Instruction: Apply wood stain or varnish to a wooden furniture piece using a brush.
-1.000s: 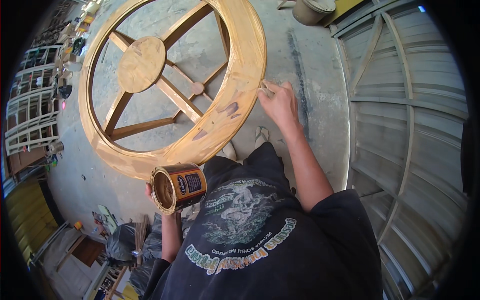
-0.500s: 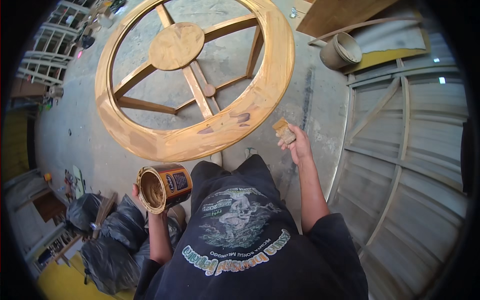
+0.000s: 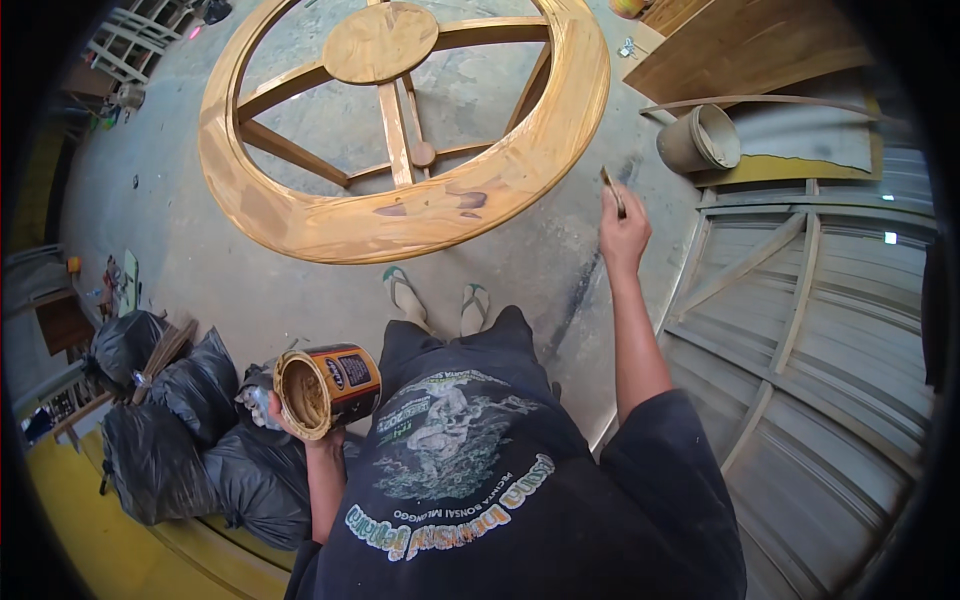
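My left hand (image 3: 283, 416) is wrapped round the lower side of an open can (image 3: 352, 378) with an orange and dark label. The can lies tilted, its mouth facing left, and brown putty (image 3: 308, 395) coats the inside. Out to the right, my right hand (image 3: 625, 235) grips a small flat putty scraper (image 3: 611, 187), seen nearly edge-on, its blade pointing up. Ahead stands a round wooden table frame (image 3: 345, 232) with a wide ring, spokes and a central disc (image 3: 380, 43). Dark stains and paler patches mark the near part of its ring. Neither hand touches the frame.
Black plastic bags (image 3: 158, 462) are heaped at my lower left. A bucket (image 3: 698, 140) lies tilted at the right, beside wooden boards (image 3: 750, 50). A corrugated metal panel (image 3: 830, 340) closes off the right side. My sandalled feet stand just before the frame.
My right hand has risen and turned, so the scraper now shows edge-on. The frame sits higher in the view and more of my feet shows. The left hand still holds the can.
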Action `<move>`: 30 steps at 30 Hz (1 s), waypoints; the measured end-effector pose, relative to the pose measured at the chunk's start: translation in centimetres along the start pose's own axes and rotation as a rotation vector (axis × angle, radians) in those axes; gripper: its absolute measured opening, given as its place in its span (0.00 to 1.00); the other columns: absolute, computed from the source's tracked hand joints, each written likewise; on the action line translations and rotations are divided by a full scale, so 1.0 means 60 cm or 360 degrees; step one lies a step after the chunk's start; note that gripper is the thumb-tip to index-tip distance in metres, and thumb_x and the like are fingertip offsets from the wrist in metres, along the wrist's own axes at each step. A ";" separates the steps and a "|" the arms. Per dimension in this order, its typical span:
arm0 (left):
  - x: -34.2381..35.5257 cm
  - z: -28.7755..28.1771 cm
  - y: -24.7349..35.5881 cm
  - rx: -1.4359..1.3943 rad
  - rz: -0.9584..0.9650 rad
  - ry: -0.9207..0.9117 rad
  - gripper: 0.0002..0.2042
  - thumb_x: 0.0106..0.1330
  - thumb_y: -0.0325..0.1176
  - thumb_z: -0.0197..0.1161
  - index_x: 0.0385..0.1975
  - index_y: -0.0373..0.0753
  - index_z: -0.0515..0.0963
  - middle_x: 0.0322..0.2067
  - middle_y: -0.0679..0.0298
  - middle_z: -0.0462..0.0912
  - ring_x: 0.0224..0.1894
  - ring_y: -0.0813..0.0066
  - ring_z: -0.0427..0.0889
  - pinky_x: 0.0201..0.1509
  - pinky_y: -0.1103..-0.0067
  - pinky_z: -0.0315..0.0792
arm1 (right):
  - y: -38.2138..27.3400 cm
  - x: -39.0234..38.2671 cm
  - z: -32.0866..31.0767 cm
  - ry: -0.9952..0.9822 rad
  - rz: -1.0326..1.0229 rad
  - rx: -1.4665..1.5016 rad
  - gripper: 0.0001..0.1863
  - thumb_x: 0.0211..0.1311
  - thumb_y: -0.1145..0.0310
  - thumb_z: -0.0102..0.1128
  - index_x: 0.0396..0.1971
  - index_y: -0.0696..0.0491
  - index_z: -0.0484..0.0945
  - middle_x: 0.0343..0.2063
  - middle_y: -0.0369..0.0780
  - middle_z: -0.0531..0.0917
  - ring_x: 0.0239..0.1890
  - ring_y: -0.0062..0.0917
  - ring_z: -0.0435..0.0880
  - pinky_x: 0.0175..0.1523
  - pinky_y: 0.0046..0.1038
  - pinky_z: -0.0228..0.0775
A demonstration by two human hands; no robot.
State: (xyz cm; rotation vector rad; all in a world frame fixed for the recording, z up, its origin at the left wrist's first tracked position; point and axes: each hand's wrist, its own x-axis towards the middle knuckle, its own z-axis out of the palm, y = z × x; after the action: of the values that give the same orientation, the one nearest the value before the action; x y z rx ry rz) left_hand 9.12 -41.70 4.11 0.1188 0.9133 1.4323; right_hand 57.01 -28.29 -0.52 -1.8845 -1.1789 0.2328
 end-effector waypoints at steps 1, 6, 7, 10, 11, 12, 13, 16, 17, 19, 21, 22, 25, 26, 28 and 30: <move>-0.004 0.003 0.001 0.0006 0.0000 -0.0005 0.33 0.63 0.60 0.47 0.60 0.40 0.70 0.55 0.56 0.77 0.55 0.56 0.78 0.58 0.57 0.72 | 0.014 0.037 -0.001 0.0207 -0.0499 -0.0271 0.08 0.63 0.72 0.58 0.38 0.55 0.83 0.38 0.42 0.83 0.37 0.35 0.82 0.44 0.33 0.74; -0.010 -0.003 0.012 0.0016 0.0033 0.0035 0.33 0.64 0.60 0.46 0.60 0.40 0.70 0.54 0.56 0.77 0.54 0.56 0.78 0.57 0.57 0.73 | 0.035 0.154 0.022 -0.0031 -0.0961 -0.0573 0.18 0.53 0.80 0.58 0.45 0.51 0.82 0.42 0.40 0.82 0.45 0.36 0.76 0.52 0.33 0.70; -0.010 0.002 0.013 0.0015 0.0032 0.0037 0.33 0.64 0.60 0.46 0.60 0.40 0.70 0.54 0.56 0.77 0.54 0.56 0.78 0.57 0.57 0.73 | 0.026 0.170 0.030 -0.0032 -0.0962 -0.0574 0.18 0.53 0.80 0.58 0.45 0.51 0.82 0.42 0.40 0.82 0.45 0.36 0.76 0.52 0.33 0.70; -0.008 0.004 0.014 0.0052 0.0033 -0.0021 0.33 0.64 0.60 0.46 0.59 0.40 0.70 0.54 0.56 0.78 0.54 0.56 0.78 0.58 0.58 0.73 | 0.018 0.179 0.047 -0.0036 -0.0986 -0.0604 0.23 0.51 0.84 0.55 0.47 0.51 0.81 0.43 0.40 0.81 0.44 0.37 0.76 0.54 0.33 0.68; -0.002 -0.009 0.012 0.0046 0.0029 0.0019 0.32 0.64 0.59 0.46 0.59 0.40 0.70 0.54 0.56 0.78 0.54 0.56 0.78 0.58 0.58 0.72 | 0.028 0.168 0.051 -0.0050 -0.0975 -0.0650 0.23 0.50 0.85 0.54 0.47 0.52 0.81 0.42 0.40 0.81 0.44 0.38 0.76 0.53 0.33 0.68; 0.004 -0.011 0.015 0.0036 0.0034 0.0058 0.32 0.65 0.59 0.46 0.59 0.40 0.70 0.54 0.56 0.78 0.55 0.57 0.78 0.58 0.58 0.72 | 0.022 0.164 0.055 -0.0062 -0.0972 -0.0689 0.22 0.50 0.85 0.53 0.46 0.52 0.82 0.42 0.41 0.82 0.44 0.39 0.76 0.53 0.34 0.68; 0.000 -0.009 0.016 0.0034 0.0004 0.0007 0.32 0.65 0.59 0.45 0.59 0.40 0.70 0.54 0.56 0.78 0.55 0.57 0.78 0.59 0.59 0.72 | 0.018 0.161 0.050 -0.0062 -0.0972 -0.0693 0.22 0.50 0.85 0.53 0.46 0.52 0.82 0.42 0.41 0.82 0.44 0.39 0.76 0.53 0.34 0.68; 0.016 -0.019 0.018 0.0013 0.0045 0.0129 0.32 0.65 0.59 0.45 0.59 0.39 0.70 0.54 0.55 0.77 0.55 0.56 0.78 0.59 0.58 0.72 | 0.010 0.176 0.021 -0.0363 -0.0824 -0.0620 0.20 0.51 0.83 0.53 0.44 0.53 0.82 0.39 0.44 0.82 0.42 0.42 0.77 0.52 0.36 0.69; 0.023 -0.018 0.019 0.0008 0.0036 0.0126 0.32 0.65 0.59 0.45 0.59 0.39 0.70 0.54 0.55 0.77 0.55 0.56 0.78 0.59 0.58 0.72 | 0.014 0.205 0.017 -0.0401 -0.0821 -0.0654 0.18 0.51 0.81 0.54 0.43 0.54 0.82 0.38 0.45 0.82 0.42 0.42 0.77 0.51 0.37 0.70; 0.030 -0.005 0.019 -0.0008 -0.0047 -0.0022 0.33 0.64 0.59 0.45 0.60 0.39 0.70 0.55 0.55 0.77 0.55 0.56 0.78 0.59 0.57 0.71 | 0.021 0.255 0.020 -0.0432 -0.0790 -0.0713 0.15 0.53 0.77 0.55 0.40 0.52 0.84 0.35 0.48 0.82 0.42 0.43 0.79 0.50 0.39 0.71; 0.040 -0.014 0.022 -0.0033 -0.0079 0.0002 0.33 0.64 0.60 0.45 0.60 0.39 0.70 0.55 0.55 0.77 0.55 0.56 0.78 0.59 0.57 0.71 | 0.011 0.284 0.033 -0.0520 -0.0696 -0.0838 0.14 0.54 0.76 0.55 0.40 0.51 0.84 0.36 0.48 0.83 0.42 0.43 0.80 0.50 0.40 0.72; 0.045 -0.019 0.023 -0.0055 -0.0097 0.0018 0.33 0.64 0.60 0.46 0.60 0.39 0.70 0.55 0.55 0.77 0.55 0.56 0.78 0.59 0.57 0.71 | 0.001 0.293 0.036 -0.0598 -0.0607 -0.0951 0.13 0.54 0.75 0.55 0.39 0.50 0.84 0.36 0.48 0.83 0.43 0.43 0.80 0.50 0.40 0.72; 0.051 -0.018 0.023 -0.0054 -0.0086 0.0004 0.33 0.64 0.60 0.46 0.60 0.39 0.70 0.55 0.55 0.77 0.55 0.55 0.78 0.59 0.57 0.71 | -0.044 0.263 0.049 -0.0648 -0.0581 -0.1063 0.12 0.55 0.73 0.55 0.37 0.50 0.85 0.34 0.45 0.84 0.42 0.41 0.81 0.49 0.39 0.72; 0.055 -0.018 0.024 -0.0061 -0.0072 0.0049 0.33 0.64 0.60 0.46 0.60 0.40 0.70 0.55 0.55 0.77 0.55 0.55 0.78 0.60 0.57 0.71 | -0.048 0.254 0.050 -0.0620 -0.0636 -0.1062 0.11 0.54 0.73 0.55 0.36 0.50 0.85 0.33 0.43 0.85 0.41 0.39 0.82 0.48 0.39 0.71; 0.065 -0.013 0.015 -0.0067 -0.0085 -0.0068 0.33 0.64 0.60 0.46 0.60 0.40 0.69 0.55 0.55 0.77 0.55 0.55 0.77 0.60 0.57 0.71 | -0.059 0.218 0.048 -0.0591 -0.0665 -0.1057 0.12 0.53 0.74 0.56 0.36 0.50 0.84 0.33 0.43 0.84 0.41 0.39 0.81 0.46 0.39 0.70; 0.075 -0.006 0.007 -0.0009 -0.0053 0.0204 0.32 0.64 0.59 0.46 0.61 0.41 0.69 0.56 0.55 0.75 0.57 0.55 0.76 0.60 0.56 0.71 | -0.063 0.175 0.049 -0.0472 -0.0707 -0.0986 0.13 0.49 0.76 0.56 0.34 0.49 0.84 0.32 0.41 0.84 0.41 0.36 0.81 0.42 0.37 0.66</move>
State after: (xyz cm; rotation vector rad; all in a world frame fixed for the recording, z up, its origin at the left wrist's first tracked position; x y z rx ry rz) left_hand 7.98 -37.84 2.02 0.0073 1.0118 1.4237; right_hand 58.53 -17.56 3.44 -2.0725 -2.0105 -0.1231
